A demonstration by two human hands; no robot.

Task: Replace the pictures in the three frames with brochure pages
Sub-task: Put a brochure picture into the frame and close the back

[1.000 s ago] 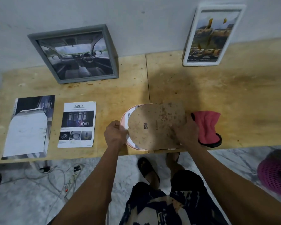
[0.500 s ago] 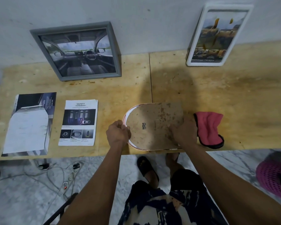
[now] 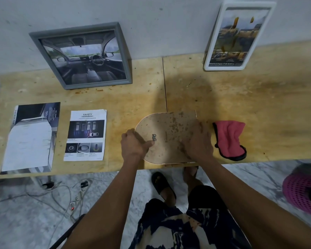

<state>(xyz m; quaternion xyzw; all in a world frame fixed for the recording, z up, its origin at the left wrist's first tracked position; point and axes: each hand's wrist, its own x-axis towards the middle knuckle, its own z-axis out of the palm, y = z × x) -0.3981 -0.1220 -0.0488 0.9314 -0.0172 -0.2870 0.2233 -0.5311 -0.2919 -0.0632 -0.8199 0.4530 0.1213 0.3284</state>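
- Wooden tabletop [image 3: 223, 97] against a grey wall, seam down its middle just behind the arched frame.
- Arched frame [image 3: 167, 130] face down at the near edge of the tabletop, speckled brown backing up, rounded end to the left, small metal hanger [image 3: 154, 137] near its middle.
- Grey frame [image 3: 81, 56] behind and left of the arched frame, well apart from it, leaning on the wall, showing a car interior.
- White frame [image 3: 239, 35] behind and right of the arched frame, also leaning on the wall, showing a yellowish car page.
- Safety page [image 3: 86, 134] flat on the tabletop, near the arched frame's left side, not touching it.
- Brochure [image 3: 31, 137] farther left of the arched frame, beyond the safety page, lying flat with a pale sheet on top.
- Red cloth [image 3: 229, 139] just right of the arched frame, crumpled, dark trim along its edge.
- Below the arched frame's near edge: marble floor, tangled cables [image 3: 66, 193] to the left, a pink mesh basket [image 3: 302, 191] far right, a sandalled foot [image 3: 162, 184] under the tabletop edge.
- Left hand [image 3: 133, 144] at the arched frame's rounded left end, fingers [image 3: 131, 136] curled over the rim, thumb laid across the backing toward the hanger.
- Right hand [image 3: 198, 141] on the arched frame's right part, palm down on the backing, fingers bent and pressing on it; fingertips not clearly seen.
- Nothing between either hand and the arched frame; red cloth closest to the right hand, apart from it.
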